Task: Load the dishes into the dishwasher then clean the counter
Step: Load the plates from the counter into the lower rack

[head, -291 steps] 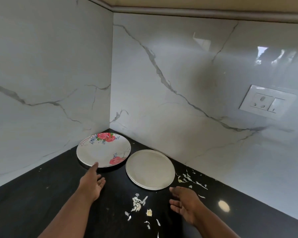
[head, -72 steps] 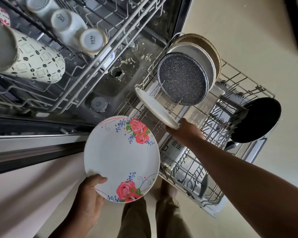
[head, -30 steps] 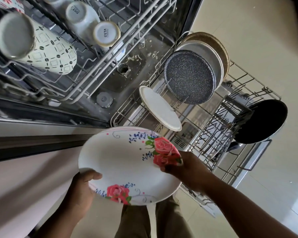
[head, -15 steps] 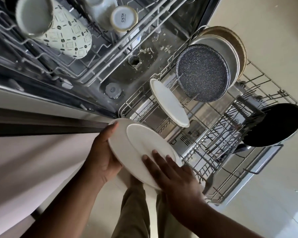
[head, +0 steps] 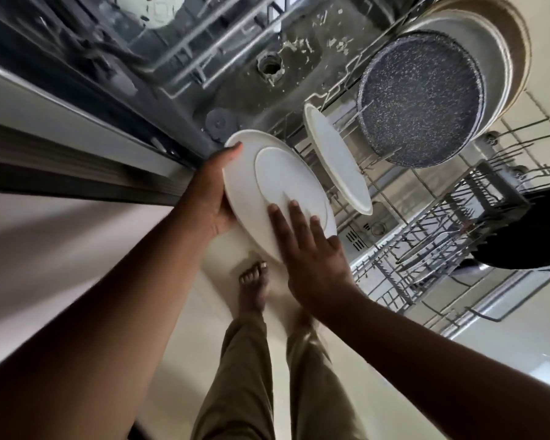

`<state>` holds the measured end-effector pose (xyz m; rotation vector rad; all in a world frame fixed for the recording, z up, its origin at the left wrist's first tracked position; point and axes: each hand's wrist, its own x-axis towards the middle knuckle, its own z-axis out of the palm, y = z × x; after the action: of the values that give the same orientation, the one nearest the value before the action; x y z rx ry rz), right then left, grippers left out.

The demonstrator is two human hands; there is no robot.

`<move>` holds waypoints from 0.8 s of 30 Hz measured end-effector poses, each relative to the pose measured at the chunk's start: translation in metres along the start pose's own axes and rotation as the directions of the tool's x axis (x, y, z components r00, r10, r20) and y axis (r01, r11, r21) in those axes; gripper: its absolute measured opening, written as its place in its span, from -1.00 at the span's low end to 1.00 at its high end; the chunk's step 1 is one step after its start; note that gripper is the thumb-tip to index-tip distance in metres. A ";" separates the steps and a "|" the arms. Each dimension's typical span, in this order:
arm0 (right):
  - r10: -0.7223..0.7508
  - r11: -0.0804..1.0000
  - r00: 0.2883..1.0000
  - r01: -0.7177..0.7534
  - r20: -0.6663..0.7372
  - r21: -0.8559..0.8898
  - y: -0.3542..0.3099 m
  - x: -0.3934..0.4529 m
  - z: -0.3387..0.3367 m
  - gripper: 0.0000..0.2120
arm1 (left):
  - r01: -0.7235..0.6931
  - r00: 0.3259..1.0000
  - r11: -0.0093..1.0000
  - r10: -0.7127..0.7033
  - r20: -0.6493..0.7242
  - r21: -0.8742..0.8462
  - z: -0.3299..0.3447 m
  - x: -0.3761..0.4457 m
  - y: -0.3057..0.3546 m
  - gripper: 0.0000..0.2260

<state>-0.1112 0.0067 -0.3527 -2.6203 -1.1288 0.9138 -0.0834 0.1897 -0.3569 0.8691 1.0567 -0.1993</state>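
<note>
the white plate (head: 267, 188) is turned with its plain underside up and held tilted between both hands, over the near end of the pulled-out lower rack (head: 432, 258); half a second ago it sat lower and closer to the body, and a second ago its rose-patterned face was showing. the left hand (head: 215, 192) grips the plate's left rim, thumb hooked over the upper edge and the rest of the hand behind the plate. the right hand (head: 308, 252) lies with straight fingers spread flat on the plate's back near its lower right rim, pressing it rather than curling round it. the plate is not yet in any slot of the rack.

just beyond it the smaller cream plate (head: 337, 160) stands on edge among the tines, where it was set earlier, apart from the held plate. behind that stand the speckled dark pan (head: 419, 100) and larger plates (head: 502, 58), unchanged, and the black pan (head: 531, 230) rests at the rack's right side. the view has dropped closer to the open dishwasher (head: 235, 52), so the upper rack's cups are mostly out of view and blurred. a bare foot (head: 251, 290) and olive trousers (head: 245, 376) show below on the pale floor.
</note>
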 end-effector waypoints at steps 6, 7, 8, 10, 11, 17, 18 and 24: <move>0.053 0.999 0.998 -0.053 -0.027 0.015 0.003 0.007 0.023 -0.22 | 0.034 0.999 0.997 -0.037 0.033 0.069 0.005 0.023 -0.004 -0.60; 0.047 0.999 0.999 -0.047 -0.017 0.004 0.007 0.008 0.025 -0.21 | 0.044 0.999 0.994 -0.047 0.026 0.097 0.006 0.027 -0.005 -0.59; 0.048 0.999 0.999 -0.048 0.011 -0.008 0.010 0.009 0.025 -0.21 | 0.050 0.998 0.993 -0.053 0.029 0.102 0.007 0.031 -0.006 -0.58; 0.064 0.998 0.996 -0.065 0.058 0.010 0.017 0.012 0.022 -0.24 | 0.054 0.998 0.987 -0.058 0.026 0.149 0.013 0.036 -0.008 -0.56; 0.065 0.998 0.996 -0.066 0.058 0.019 0.020 0.014 0.020 -0.24 | 0.058 0.998 0.983 -0.061 0.014 0.173 0.016 0.040 -0.008 -0.55; 0.094 0.995 0.994 -0.095 0.051 0.021 0.026 0.020 0.022 -0.02 | 0.109 0.986 0.951 -0.067 -0.152 0.290 0.020 0.060 -0.007 -0.23; 0.107 0.994 0.993 -0.108 0.048 0.028 0.026 0.021 0.025 -0.02 | 0.088 0.976 0.935 -0.011 -0.219 0.343 0.022 0.060 -0.005 -0.24; 0.209 0.970 0.974 -0.218 0.087 0.105 0.028 0.024 0.040 -0.07 | -0.012 0.906 0.865 0.222 -0.361 0.501 0.021 0.068 -0.013 -0.45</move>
<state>-0.1046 0.0001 -0.4058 -2.6700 -0.7931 1.0911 -0.0419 0.1834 -0.4151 1.4836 1.3650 -0.1864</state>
